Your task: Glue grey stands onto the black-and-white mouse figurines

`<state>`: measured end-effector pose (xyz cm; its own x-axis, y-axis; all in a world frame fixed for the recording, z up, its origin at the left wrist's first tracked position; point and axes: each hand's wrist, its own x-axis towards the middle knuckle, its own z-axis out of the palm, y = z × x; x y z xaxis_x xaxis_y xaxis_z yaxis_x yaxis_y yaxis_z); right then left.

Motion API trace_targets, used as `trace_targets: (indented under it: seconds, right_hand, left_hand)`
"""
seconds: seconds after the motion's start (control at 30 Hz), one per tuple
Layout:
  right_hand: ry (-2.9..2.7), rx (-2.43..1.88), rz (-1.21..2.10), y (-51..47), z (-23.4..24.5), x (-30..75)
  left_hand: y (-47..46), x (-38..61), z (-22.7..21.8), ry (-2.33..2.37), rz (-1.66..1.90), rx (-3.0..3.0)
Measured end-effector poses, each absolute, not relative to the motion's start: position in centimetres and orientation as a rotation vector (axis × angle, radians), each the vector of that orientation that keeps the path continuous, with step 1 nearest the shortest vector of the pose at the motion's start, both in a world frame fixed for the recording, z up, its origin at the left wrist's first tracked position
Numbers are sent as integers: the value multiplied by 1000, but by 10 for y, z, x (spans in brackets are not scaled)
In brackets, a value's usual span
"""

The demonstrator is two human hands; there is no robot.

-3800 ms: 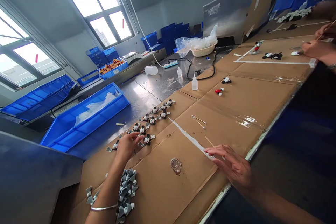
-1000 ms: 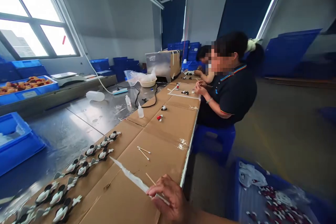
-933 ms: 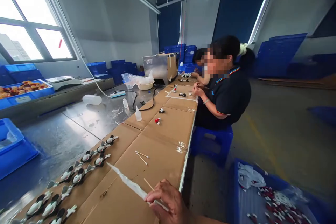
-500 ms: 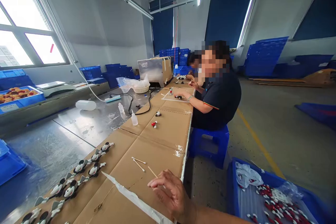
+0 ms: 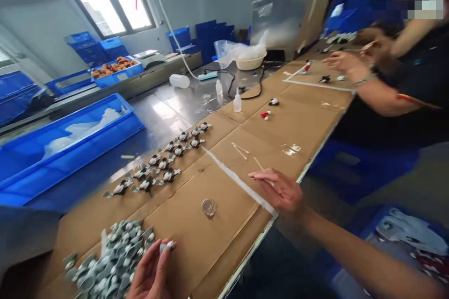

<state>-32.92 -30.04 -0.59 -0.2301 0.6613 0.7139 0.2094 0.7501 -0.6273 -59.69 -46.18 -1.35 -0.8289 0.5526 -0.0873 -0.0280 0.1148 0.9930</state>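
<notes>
Low in the head view, my left hand (image 5: 150,273) pinches a small grey-and-white plastic part (image 5: 166,245) between thumb and fingertips. Beside it lies a heap of similar grey-and-white parts (image 5: 112,261). My right hand (image 5: 282,191) is over the cardboard near the table's right edge, its fingers closed on a thin stick that looks like a cotton swab (image 5: 258,163); its lower end is hidden by the fingers. Two more cotton swabs (image 5: 240,150) lie just beyond. A small clear round dish (image 5: 208,208) sits between my hands. Rows of black-and-white figures (image 5: 163,163) lie to the left.
A white strip (image 5: 238,182) crosses the cardboard (image 5: 196,252). Farther along stand squeeze bottles (image 5: 237,102), near a red-and-white piece (image 5: 265,115). A blue crate (image 5: 70,142) is at left. A co-worker (image 5: 407,65) works at right.
My view has swung left and down, bringing my left hand, the grey heap and the clear dish into sight. My right hand still holds the swab.
</notes>
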Motion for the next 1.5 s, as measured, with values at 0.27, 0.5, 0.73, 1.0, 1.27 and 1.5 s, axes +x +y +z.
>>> trace_targets:
  seconds: [0.27,0.5,0.73,1.0,1.27,1.5]
  right_hand:
    - [-1920,-479,608,-324,0,-345]
    - [-1865,-381,610,-330,10,-365]
    - [-1858,-508,764,-320,16,-388]
    - [-1990,-551,734,-312,17,-404]
    - [-2059,-562,672,-310,18,-405]
    - [-2087,-579,653,-312,21,-408]
  left_hand:
    - [-449,-576,-5,1739,1913,307]
    - [-434,-543,-9,1673,1976,239]
    - [-431,-532,-9,1684,1948,304]
    - [-434,-536,-13,1640,1922,410]
    - [-431,-531,-4,1622,1949,377]
    - [-434,-534,-7,1606,1942,393]
